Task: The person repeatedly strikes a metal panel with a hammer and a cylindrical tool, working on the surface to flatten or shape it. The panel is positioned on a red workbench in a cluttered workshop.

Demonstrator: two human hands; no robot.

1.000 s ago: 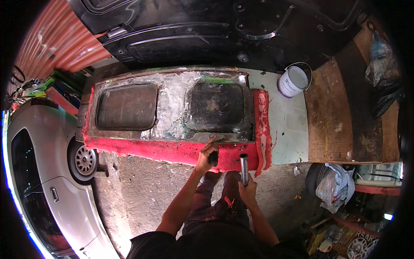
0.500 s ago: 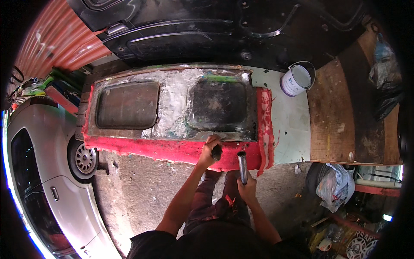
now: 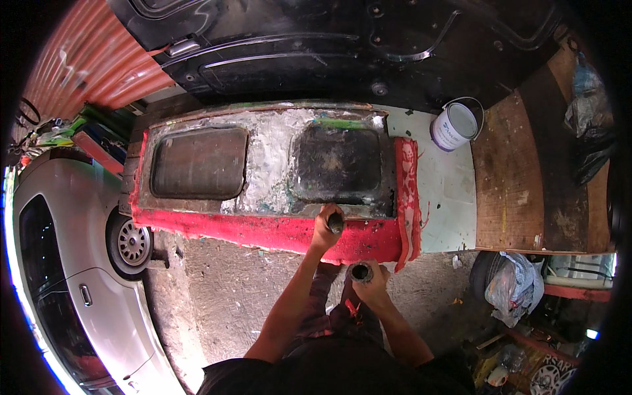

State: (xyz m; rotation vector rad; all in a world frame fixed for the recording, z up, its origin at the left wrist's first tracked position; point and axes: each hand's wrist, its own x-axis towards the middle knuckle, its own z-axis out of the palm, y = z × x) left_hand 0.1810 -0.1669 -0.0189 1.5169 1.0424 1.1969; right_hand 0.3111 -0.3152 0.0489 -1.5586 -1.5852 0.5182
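Observation:
My left hand [image 3: 324, 230] is wrapped around a dark, round-ended handle [image 3: 336, 224]; what lies below the fist is hidden. This fist is over the near edge of a panel [image 3: 266, 151] smeared with white paste, which has two dark rounded recesses. My right hand [image 3: 374, 287] grips a metal tube [image 3: 359, 271], its round hollow end facing up toward me. The tube is just nearer to me than the red cloth [image 3: 263, 230] under the panel, and apart from the left hand.
A white paint can [image 3: 453, 126] stands on the pale board right of the panel. Behind is a large black vehicle panel [image 3: 276, 52]. A silver car [image 3: 79, 276] is at the left. Plastic bags [image 3: 513, 289] and a tyre sit at the lower right.
My right hand has come up slightly and tipped the tube, so its hollow end now points at me. The left fist has turned a little, showing more of the handle's end.

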